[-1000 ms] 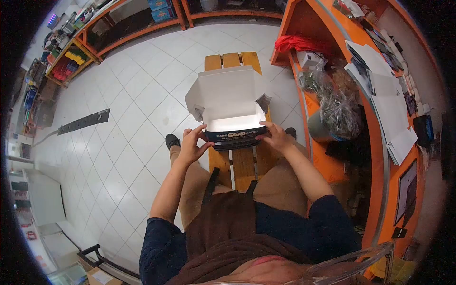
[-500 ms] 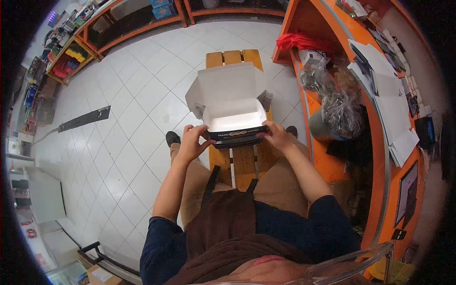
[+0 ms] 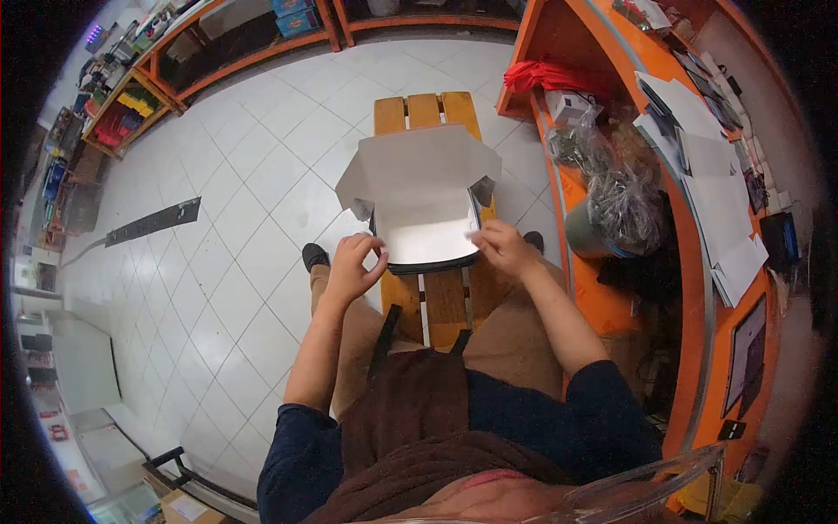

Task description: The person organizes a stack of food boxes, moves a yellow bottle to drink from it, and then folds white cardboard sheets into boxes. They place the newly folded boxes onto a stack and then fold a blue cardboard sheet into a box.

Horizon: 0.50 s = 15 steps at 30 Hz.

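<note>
"Head view: how should the hands work these near corners?"

"Evenly, I'd say. The left hand point(image 3: 355, 266) is by the box's near left corner, its grip curled with thumb and finger close together; I can't tell whether it pinches the card. Light fingertips there should spare the edge a crease."

"And across from it?"

"The open box point(image 3: 425, 237) sits upright on the slatted worktop point(image 3: 443, 307), between the hands. The right hand point(image 3: 509, 248) has its fingertips at the near right corner; whether that grip is clenched on the wall or merely touching, I can't tell. Matching pressure on both sides should keep the box square."

"Which way does it point?"

"Its mouth faces up, with the lid point(image 3: 421, 166) raised on the far side and the dark near edge point(image 3: 428, 266) towards the person. The long axis runs left to right, across the slats."
</note>
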Each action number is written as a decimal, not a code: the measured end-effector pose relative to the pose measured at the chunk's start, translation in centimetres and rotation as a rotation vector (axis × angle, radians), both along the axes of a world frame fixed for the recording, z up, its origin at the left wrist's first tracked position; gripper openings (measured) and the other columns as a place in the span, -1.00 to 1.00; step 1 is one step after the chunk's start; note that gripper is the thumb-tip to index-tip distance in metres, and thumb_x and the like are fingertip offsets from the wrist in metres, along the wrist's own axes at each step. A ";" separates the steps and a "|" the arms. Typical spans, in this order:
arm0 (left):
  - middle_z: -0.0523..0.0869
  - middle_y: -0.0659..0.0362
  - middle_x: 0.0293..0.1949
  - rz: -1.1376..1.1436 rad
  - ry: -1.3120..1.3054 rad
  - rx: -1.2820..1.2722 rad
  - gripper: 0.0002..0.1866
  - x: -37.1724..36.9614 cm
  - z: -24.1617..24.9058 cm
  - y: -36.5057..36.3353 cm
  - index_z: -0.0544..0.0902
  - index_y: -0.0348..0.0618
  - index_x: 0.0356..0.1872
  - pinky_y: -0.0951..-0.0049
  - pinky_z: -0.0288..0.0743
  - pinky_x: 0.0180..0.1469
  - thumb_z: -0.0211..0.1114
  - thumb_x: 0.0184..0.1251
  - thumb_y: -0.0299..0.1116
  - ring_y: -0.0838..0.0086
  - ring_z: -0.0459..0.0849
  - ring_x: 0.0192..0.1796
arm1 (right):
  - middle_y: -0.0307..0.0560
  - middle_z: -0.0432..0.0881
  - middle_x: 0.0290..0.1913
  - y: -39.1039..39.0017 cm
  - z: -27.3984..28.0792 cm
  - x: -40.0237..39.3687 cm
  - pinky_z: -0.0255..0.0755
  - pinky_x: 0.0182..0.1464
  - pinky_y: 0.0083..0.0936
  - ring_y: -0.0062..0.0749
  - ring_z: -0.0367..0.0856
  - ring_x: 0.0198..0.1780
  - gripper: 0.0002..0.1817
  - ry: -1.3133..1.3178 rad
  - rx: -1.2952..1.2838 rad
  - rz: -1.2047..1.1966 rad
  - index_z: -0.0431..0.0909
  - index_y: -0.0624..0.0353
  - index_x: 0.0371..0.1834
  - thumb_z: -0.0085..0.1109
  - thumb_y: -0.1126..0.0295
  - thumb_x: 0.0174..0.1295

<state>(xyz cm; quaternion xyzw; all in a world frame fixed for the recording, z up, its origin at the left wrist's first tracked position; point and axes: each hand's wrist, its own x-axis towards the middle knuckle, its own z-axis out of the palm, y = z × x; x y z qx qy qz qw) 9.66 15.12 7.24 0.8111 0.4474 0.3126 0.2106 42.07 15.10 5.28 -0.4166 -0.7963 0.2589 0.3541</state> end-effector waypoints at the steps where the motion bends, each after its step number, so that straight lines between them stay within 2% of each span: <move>1: 0.60 0.07 -0.14 0.013 -0.037 -0.080 -0.69 0.3 0.4 -0.1 0.54 -0.18 -0.10 0.26 0.36 0.03 0.31 0.08 -0.48 0.17 0.56 -0.08 | 0.03 0.48 -0.40 0.1 0.1 -0.3 0.39 -0.26 -0.35 -0.15 0.48 -0.36 -0.74 0.017 -0.101 -0.094 0.59 0.17 -0.06 0.16 0.29 0.25; 3: 0.46 -0.04 0.03 0.118 -0.035 0.017 -0.58 1.5 0.6 -0.3 0.45 -0.22 0.06 0.22 0.34 0.12 0.27 0.12 -0.50 0.10 0.47 0.06 | 0.05 0.51 -0.38 0.2 1.8 -1.7 0.40 -0.26 -0.34 -0.14 0.50 -0.35 -0.64 0.054 -0.306 -0.281 0.53 0.14 0.12 0.14 0.30 0.27; 4: 0.40 -0.10 0.12 0.171 -0.032 0.067 -0.52 1.9 0.7 -0.3 0.41 -0.24 0.14 0.19 0.32 0.17 0.25 0.14 -0.52 0.06 0.42 0.13 | 0.06 0.52 -0.37 0.4 1.1 -1.8 0.40 -0.25 -0.33 -0.14 0.50 -0.35 -0.60 0.037 -0.235 -0.270 0.48 0.15 0.16 0.14 0.31 0.26; 6: 0.29 -0.14 0.20 0.155 -0.080 -0.017 -0.45 2.3 -1.1 -0.1 0.33 -0.24 0.22 0.20 0.29 0.23 0.23 0.17 -0.51 0.02 0.32 0.23 | 0.08 0.53 -0.35 0.9 -0.4 -2.3 0.40 -0.25 -0.32 -0.13 0.52 -0.35 -0.52 0.005 -0.089 -0.246 0.39 0.17 0.25 0.14 0.32 0.25; 9: 0.23 -0.14 0.26 0.133 -0.087 -0.077 -0.43 2.0 -2.3 -0.2 0.29 -0.25 0.28 0.19 0.21 0.32 0.22 0.22 -0.48 0.00 0.23 0.34 | 0.09 0.52 -0.32 0.3 -0.3 -2.2 0.41 -0.19 -0.31 -0.12 0.53 -0.26 -0.49 -0.022 -0.236 -0.273 0.39 0.17 0.25 0.19 0.34 0.21; 13: 0.20 -0.13 0.30 0.141 -0.084 -0.103 -0.43 1.9 -2.6 -0.5 0.27 -0.24 0.29 0.19 0.17 0.36 0.22 0.26 -0.42 0.00 0.18 0.38 | 0.05 0.54 -0.24 -1.1 2.5 -1.8 0.41 -0.08 -0.28 -0.11 0.50 -0.13 -0.48 -0.079 0.283 -0.360 0.45 0.15 0.20 0.28 0.37 0.12; 14: 0.19 -0.13 0.32 0.151 -0.075 -0.083 -0.42 1.9 -2.7 -0.3 0.27 -0.25 0.30 0.19 0.16 0.36 0.22 0.27 -0.40 0.00 0.18 0.39 | 0.03 0.55 -0.21 -1.8 6.2 -1.1 0.40 -0.04 -0.27 -0.10 0.49 -0.09 -0.49 -0.132 0.439 -0.414 0.47 0.16 0.18 0.30 0.38 0.10; 15: 0.19 -0.15 0.32 0.165 -0.091 -0.064 -0.42 2.0 -2.8 -0.3 0.28 -0.28 0.29 0.17 0.16 0.36 0.24 0.27 -0.38 -0.02 0.18 0.38 | 0.03 0.54 -0.13 -2.8 9.7 0.3 0.37 0.02 -0.25 -0.09 0.51 -0.08 -0.54 -0.221 0.634 -0.512 0.53 0.20 0.06 0.37 0.34 0.07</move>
